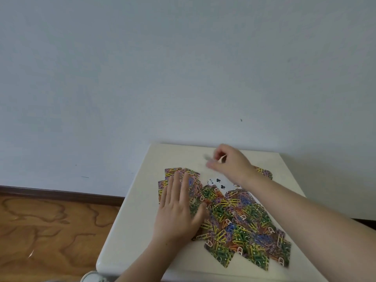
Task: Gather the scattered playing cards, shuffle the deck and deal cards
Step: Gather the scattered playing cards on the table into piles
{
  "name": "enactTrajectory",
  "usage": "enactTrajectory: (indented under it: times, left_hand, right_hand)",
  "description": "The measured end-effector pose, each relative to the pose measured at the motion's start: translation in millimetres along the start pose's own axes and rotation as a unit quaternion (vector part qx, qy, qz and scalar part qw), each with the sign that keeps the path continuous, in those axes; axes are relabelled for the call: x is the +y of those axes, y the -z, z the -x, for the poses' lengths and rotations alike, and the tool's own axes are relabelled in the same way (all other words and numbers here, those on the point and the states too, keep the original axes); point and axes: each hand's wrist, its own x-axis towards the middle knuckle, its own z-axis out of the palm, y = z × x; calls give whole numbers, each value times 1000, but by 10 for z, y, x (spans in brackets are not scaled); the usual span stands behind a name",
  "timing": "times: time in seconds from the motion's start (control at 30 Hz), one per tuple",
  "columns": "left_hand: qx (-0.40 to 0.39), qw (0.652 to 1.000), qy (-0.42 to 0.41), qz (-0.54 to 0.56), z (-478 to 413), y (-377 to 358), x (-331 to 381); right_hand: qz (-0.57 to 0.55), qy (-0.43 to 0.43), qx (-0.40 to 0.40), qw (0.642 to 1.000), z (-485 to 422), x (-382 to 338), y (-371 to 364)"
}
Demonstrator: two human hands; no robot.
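Playing cards (240, 224) with a colourful paper-clip pattern on their backs lie spread in an overlapping heap on a cream table (130, 231). A few face-up cards (218, 183) show a 2, a 3 and black clubs near the far side of the heap. My left hand (179, 208) lies flat, fingers apart, on the left part of the spread. My right hand (230, 163) hovers over the far side, fingers pinched on a blurred card (210, 158) held edge-on. More cards (264, 173) peek out behind my right wrist.
The table stands against a pale blue-white wall (183, 68). To the left is a wooden floor (50, 226) with a dark skirting board (61, 193). A pale rounded object (91, 277) shows at the bottom edge below the table's near corner.
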Motion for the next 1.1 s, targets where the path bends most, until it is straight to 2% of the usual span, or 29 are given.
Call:
enactTrajectory:
  times: [0.07, 0.1, 0.13, 0.2, 0.23, 0.3, 0.4, 0.5, 0.7, 1.0, 1.1]
  left_hand:
    - [61, 996, 4, 72, 16, 51, -16]
    - [78, 992, 10, 96, 22, 68, -28]
    - [79, 991, 12, 105, 25, 76, -37]
    - [53, 996, -8, 69, 26, 58, -31]
    - [34, 999, -23, 31, 21, 40, -23]
    - [-11, 998, -47, -37, 13, -6, -20]
    - [-59, 993, -67, -73, -16, -51, -29]
    - [-101, 989, -82, -77, -25, -53, -32]
    - [-130, 978, -146, -76, -18, 9, -37]
    - [-128, 977, -150, -77, -16, -9, -25]
    - [-125, 977, -157, -72, -8, -15, -23]
  right_hand:
    - [88, 38, -168, 981, 143, -17, -2]
    - [118, 40, -218, 968, 186, 35, -1]
    - [121, 27, -219, 968, 204, 96, 13]
    - [127, -7, -150, 980, 189, 252, 83]
    - [161, -29, -123, 979, 174, 317, 113]
    - [249, -48, -116, 960, 168, 409, 143]
    - [306, -22, -143, 941, 157, 484, 138]
    - [267, -3, -216, 939, 84, 456, 146]
    - [305, -17, -295, 905, -234, 311, 78]
    - [385, -44, -336, 859, -388, 311, -8]
    - [390, -45, -328, 859, -390, 305, -1]
